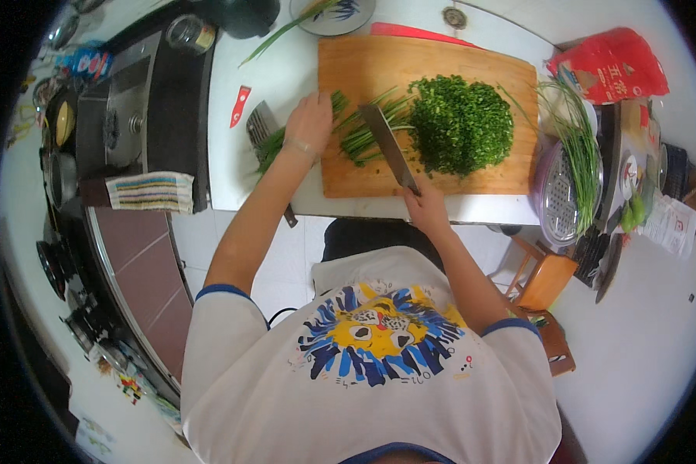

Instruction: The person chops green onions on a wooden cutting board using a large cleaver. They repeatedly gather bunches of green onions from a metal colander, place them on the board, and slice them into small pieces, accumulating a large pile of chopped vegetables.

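Note:
My left hand (309,120) presses down on a bunch of long green chives (357,138) lying across a wooden cutting board (363,58). My right hand (424,203) grips the handle of a cleaver (387,143), whose blade rests on the chives just right of my left fingers. A big heap of finely chopped greens (460,124) lies on the board to the right of the blade.
A second cleaver (261,125) lies left of the board. A bowl (561,197) with a metal strainer and uncut chives stands at the right, a red bag (611,66) behind it. A stove (127,108) and striped cloth (151,192) are at the left.

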Tool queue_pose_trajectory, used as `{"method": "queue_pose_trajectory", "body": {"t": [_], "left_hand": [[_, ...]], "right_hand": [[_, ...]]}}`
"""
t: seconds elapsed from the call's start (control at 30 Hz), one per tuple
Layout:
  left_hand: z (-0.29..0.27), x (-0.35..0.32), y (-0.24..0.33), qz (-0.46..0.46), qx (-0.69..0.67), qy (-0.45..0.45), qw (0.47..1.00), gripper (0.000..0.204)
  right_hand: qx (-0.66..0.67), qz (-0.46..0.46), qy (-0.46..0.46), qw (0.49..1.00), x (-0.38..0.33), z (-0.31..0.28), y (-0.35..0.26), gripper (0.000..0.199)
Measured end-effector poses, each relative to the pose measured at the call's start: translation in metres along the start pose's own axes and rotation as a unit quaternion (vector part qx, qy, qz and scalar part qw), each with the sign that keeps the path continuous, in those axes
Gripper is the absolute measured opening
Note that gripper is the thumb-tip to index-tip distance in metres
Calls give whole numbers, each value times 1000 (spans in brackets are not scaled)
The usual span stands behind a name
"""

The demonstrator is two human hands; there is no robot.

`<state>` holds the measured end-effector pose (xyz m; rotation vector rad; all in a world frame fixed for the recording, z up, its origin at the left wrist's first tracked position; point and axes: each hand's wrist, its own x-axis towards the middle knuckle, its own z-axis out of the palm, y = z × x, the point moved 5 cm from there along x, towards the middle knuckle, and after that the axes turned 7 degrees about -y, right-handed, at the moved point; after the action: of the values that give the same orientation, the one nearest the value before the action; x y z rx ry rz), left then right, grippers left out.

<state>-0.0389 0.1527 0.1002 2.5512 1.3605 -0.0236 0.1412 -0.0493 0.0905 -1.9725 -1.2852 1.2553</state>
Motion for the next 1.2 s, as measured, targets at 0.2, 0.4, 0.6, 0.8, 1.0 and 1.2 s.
{"method": "queue_pose_trajectory", "body": {"t": [0.2,0.4,0.6,0.8,1.0,1.2], "left_hand": [[31,119,46,61,33,-67,995,21],[64,166,44,26,45,-149,987,54],[20,115,41,33,22,-65,997,70],[36,15,45,-145,-33,-260,954,95],[67,-12,67,-116,42,-194,973,105],[103,-25,70,-57,61,-70,994,70]], "right_hand": [[21,40,90,995,-24,-42,34,18],[51,43,125,990,-38,-64,42,20],[45,67,98,992,-32,-70,53,23],[62,50,81,993,-21,-64,63,23],[55,30,84,994,-21,-68,56,25],[57,25,81,995,-26,-67,60,24]]}}
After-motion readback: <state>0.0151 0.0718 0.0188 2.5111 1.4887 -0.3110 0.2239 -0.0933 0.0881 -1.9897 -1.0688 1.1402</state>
